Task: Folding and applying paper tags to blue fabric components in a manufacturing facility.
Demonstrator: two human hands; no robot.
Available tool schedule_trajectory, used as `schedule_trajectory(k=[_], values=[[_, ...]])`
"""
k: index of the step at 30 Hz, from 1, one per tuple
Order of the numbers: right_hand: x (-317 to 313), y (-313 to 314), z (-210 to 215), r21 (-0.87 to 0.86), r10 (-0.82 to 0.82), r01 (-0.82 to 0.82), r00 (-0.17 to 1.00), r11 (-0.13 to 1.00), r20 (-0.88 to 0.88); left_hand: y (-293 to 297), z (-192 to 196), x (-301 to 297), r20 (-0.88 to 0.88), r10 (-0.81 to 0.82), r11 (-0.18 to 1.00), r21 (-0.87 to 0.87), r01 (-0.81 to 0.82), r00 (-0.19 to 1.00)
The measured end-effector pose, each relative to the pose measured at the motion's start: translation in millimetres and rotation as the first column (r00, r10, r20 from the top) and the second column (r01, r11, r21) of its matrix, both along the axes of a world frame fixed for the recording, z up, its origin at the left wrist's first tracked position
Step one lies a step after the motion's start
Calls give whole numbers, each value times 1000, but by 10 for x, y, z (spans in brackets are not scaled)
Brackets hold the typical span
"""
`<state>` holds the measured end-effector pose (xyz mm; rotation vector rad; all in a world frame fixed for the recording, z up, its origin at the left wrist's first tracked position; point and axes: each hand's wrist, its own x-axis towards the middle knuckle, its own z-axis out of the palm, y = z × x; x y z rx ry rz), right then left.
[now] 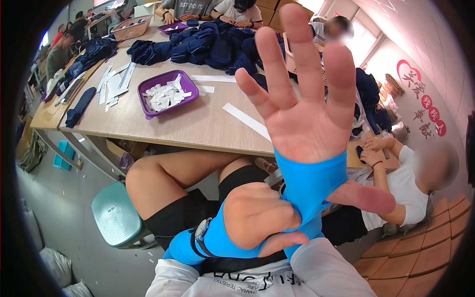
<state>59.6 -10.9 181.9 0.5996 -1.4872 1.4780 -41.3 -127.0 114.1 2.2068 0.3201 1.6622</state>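
My right hand [309, 126] is raised in front of me, palm toward me, fingers stretched up and spread, holding nothing. A bright blue arm sleeve [311, 178] covers its wrist and lower palm, and the thumb sticks out to the right from the fabric. Closed at that wrist, my left hand [255, 215] grips a fold of the blue sleeve; its fingertips are partly hidden. The left forearm wears a matching blue sleeve [185, 246], with a wristwatch [202, 230] strapped over it.
On the table [208, 126] are a purple basket [194, 96] of white paper pieces, white strips [242, 119] and heaped navy garments [217, 44]. A teal stool [114, 213] stands at left. A person [396, 193] sits close on the right, near cardboard boxes [420, 257]. Others work across the table.
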Motion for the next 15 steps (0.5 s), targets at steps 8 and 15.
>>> schedule_trajectory(k=[8,15], values=[[293,-91,124,-134,-471,467,882,874,9,-101,97,-67,-97,117,991,-52,-122,988],[541,99,55,88,-579,581,814,810,-40,-192,47,-154,-69,94,923,-369,-113,993]])
